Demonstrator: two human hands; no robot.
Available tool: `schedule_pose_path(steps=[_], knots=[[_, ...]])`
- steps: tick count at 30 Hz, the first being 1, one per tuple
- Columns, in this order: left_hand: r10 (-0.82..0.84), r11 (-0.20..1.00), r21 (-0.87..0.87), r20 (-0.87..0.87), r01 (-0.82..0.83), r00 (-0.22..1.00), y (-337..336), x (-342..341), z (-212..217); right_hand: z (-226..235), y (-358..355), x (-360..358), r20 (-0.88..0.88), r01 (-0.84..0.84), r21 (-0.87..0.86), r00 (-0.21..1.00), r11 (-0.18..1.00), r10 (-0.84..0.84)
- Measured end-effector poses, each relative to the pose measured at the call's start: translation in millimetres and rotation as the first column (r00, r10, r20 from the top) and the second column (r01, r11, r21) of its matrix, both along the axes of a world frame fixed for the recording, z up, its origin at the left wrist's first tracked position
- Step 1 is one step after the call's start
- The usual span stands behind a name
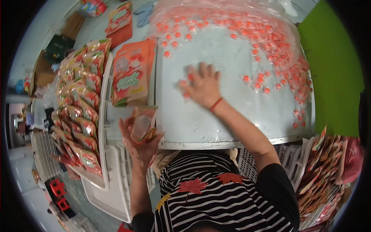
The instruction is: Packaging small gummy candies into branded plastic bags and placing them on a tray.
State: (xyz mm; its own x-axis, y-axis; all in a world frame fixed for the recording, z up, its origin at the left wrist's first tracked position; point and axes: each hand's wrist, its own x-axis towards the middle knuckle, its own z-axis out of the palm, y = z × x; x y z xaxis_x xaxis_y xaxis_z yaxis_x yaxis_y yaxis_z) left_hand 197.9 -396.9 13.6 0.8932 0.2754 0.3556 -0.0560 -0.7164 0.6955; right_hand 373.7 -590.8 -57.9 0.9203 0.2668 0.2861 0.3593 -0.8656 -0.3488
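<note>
My left hand (141, 149) is wrapped round a small orange-pink pouch (143, 120), just off the table's front edge. The pouch's mouth is spread, with a clear round window or cup-like shape showing there; what lies inside cannot be made out. Over the middle of the white table (232, 116), my right hand (205, 87) is open, palm down with fingers spread and slightly blurred. A few clear-wrapped red candies (185, 94) lie under and beside its fingers. A large heap of the same wrapped candies (276, 50) spreads along the far and right sides of the table.
Flat orange pouches (133, 73) are stacked left of the work surface, with another stack (119, 25) behind. Filled pouches (79, 112) stand in rows in a white tray (104, 127) further left. Clear plastic sheeting (232, 9) edges the heap. A crate of pouches (322, 174) stands at lower right.
</note>
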Motion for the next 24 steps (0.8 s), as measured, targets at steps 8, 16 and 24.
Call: schedule_pose_path(steps=[8, 16, 24], knots=[[-0.004, 1.000, -0.015, -0.017, 0.004, 1.000, -8.5, 1.3, -3.6, -6.4, 32.7, -50.2, 0.104, -0.263, 0.123, 0.962, 0.957, 0.252], [0.004, 1.000, 0.022, -0.049, -0.003, 0.999, 5.8, -4.1, -7.8, 5.2, -168.8, 13.4, 0.328, 0.101, 0.262, 0.926, 0.960, -0.187], [-0.009, 1.000, -0.017, -0.032, 0.008, 0.999, 0.2, 2.4, -4.2, -11.3, -216.3, 4.0, -0.187, 0.238, 0.544, 0.969, 0.805, -0.160]])
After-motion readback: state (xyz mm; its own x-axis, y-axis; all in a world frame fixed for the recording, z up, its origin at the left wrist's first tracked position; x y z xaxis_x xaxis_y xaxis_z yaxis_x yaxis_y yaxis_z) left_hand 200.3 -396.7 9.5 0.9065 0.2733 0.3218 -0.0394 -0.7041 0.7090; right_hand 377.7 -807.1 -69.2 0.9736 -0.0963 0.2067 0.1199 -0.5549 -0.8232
